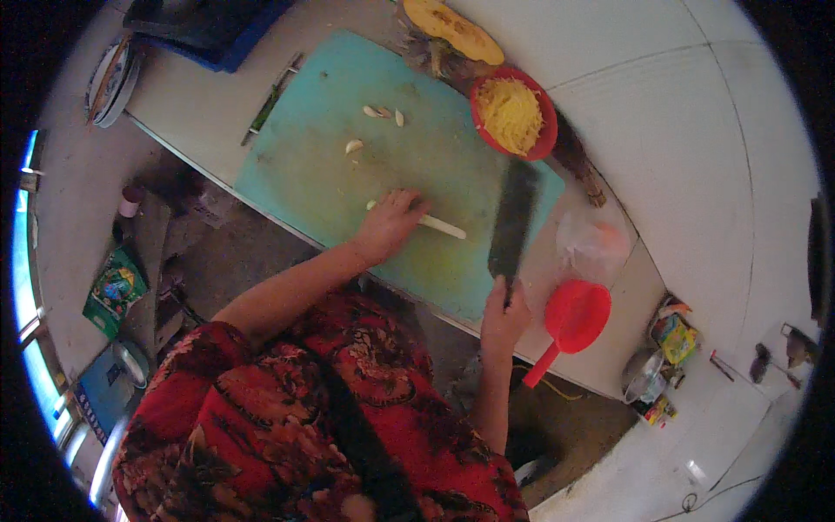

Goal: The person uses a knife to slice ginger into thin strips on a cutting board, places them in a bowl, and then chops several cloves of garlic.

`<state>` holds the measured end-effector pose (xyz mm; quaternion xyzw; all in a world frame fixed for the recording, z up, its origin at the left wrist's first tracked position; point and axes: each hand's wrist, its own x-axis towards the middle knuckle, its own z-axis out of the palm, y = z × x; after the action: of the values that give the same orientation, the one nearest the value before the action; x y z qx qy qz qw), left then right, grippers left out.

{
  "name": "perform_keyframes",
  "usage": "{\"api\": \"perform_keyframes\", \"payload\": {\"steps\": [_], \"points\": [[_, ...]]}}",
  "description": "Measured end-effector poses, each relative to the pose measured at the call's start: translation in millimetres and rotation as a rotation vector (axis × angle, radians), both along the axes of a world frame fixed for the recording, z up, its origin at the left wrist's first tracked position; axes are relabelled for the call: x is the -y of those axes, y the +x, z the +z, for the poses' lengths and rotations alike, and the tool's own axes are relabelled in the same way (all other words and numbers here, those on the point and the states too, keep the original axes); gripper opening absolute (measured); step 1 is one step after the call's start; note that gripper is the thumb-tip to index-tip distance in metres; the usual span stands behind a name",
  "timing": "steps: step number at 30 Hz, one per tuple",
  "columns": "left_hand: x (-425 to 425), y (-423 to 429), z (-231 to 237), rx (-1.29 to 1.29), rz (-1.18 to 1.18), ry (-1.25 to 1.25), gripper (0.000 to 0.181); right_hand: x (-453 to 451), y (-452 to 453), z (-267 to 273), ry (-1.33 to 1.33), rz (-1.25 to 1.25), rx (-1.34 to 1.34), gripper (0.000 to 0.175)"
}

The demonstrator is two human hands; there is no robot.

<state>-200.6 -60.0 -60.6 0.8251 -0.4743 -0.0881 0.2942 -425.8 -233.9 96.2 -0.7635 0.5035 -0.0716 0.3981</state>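
My left hand (391,225) rests on a long, thin, white stalk (443,226) that lies on the turquoise cutting board (300,150); its fingers are around the stalk, and both ends stick out. My right hand (507,313) grips the handle of a cleaver (515,218), whose broad dark blade, somewhat blurred, is at the right part of the board. Farther up on the board lie several garlic cloves (354,146). Yellow shreds (510,116) fill a red bowl (549,134) at the board's upper right corner.
Beyond the board lies a cut squash half (456,31). A red plastic scoop (577,316) and a clear plastic bag (593,245) are right of the cleaver. A narrow green-and-silver tool (273,98) lies left of the board. Plates (114,85) stand at the counter's far left.
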Motion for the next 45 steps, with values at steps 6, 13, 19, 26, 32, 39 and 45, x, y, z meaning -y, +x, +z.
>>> {"api": "perform_keyframes", "payload": {"steps": [6, 13, 19, 26, 32, 39, 45], "points": [[-35.3, -26.8, 5.9, -0.024, 0.097, -0.134, 0.049, -23.3, -8.0, -1.5, -0.122, 0.421, -0.155, 0.031], [-47.8, -40.9, 11.6, -0.211, 0.099, -0.159, 0.043, -53.3, 10.8, -19.0, -0.161, 0.662, -0.354, 0.028], [-52.3, -36.5, 11.1, -0.057, 0.062, -0.09, 0.038, -60.9, 39.4, -53.0, -0.18, 0.719, -0.462, 0.027], [-62.5, -22.4, -5.3, -0.242, 0.109, -0.14, 0.036, -38.9, 49.0, -61.4, -0.134, 0.593, -0.32, 0.033], [-62.6, -17.4, 1.0, -0.268, 0.083, -0.119, 0.031, -31.9, 57.4, -56.3, -0.065, 0.62, -0.356, 0.04], [-71.3, -35.9, 66.3, -0.569, 0.077, -0.013, 0.027, -39.6, 49.7, -70.5, -0.085, 0.556, -0.306, 0.034], [-22.1, -36.1, 37.9, -0.367, -0.151, -0.24, 0.031, -41.6, -12.7, -5.0, -0.203, 0.361, -0.146, 0.034]]}}
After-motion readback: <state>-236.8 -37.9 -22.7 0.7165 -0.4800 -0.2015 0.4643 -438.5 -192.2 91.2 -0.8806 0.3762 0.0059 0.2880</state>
